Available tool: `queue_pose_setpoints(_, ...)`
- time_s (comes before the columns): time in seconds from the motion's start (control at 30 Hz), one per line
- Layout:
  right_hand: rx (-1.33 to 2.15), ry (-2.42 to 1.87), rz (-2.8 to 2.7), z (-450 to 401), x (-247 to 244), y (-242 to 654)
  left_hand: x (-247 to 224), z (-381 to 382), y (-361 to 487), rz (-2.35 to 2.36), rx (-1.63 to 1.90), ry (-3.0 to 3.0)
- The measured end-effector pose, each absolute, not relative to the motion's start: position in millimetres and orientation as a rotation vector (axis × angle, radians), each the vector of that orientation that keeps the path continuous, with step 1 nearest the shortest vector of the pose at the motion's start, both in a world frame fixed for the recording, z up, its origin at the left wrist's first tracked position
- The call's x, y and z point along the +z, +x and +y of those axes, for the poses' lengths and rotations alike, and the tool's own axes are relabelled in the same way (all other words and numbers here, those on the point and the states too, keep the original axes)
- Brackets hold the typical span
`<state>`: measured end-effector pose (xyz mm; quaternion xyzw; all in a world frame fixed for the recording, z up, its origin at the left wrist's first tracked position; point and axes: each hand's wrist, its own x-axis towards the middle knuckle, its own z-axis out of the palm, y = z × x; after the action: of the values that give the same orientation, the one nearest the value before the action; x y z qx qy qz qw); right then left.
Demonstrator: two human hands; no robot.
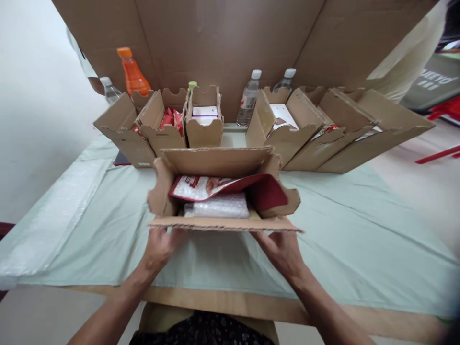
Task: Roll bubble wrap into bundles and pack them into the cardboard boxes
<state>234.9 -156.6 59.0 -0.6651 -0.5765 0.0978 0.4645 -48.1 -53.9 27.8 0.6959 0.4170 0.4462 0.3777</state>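
An open cardboard box (215,160) is at the middle of the view, held between my two hands. Inside it lie a red and white packet (204,187) and a bubble-wrapped item (219,206). My left hand (160,247) grips the box at its near left corner, its fingers partly hidden under the box. At the near right corner, my right hand (282,249) holds it the same way, with the fingertips out of sight behind the cardboard.
Several open cardboard boxes (165,139) stand in a row behind, with bottles (247,98) among them. A tall cardboard panel (230,43) rises at the back. Bubble wrap (61,211) lies on the left of the green tablecloth (341,230).
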Motion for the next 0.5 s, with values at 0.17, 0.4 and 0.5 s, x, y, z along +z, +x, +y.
queue_pose_setpoints(0.17, 0.389, -1.515, -1.506, -134.7, 71.5, 195.0, 41.2, -60.4, -88.3, 1.264, 1.307, 1.573)
queue_pose_setpoints(0.4, 0.204, -1.649, -1.268, -162.6, 81.6, 232.4, 62.5, -59.7, -21.7, 0.983, 1.281, 1.723)
queue_pose_setpoints(0.5, 0.15, -1.737, -1.294, -208.2, 74.0, 252.1, 52.0, -97.0, -12.9, 0.918, 1.18, 1.815)
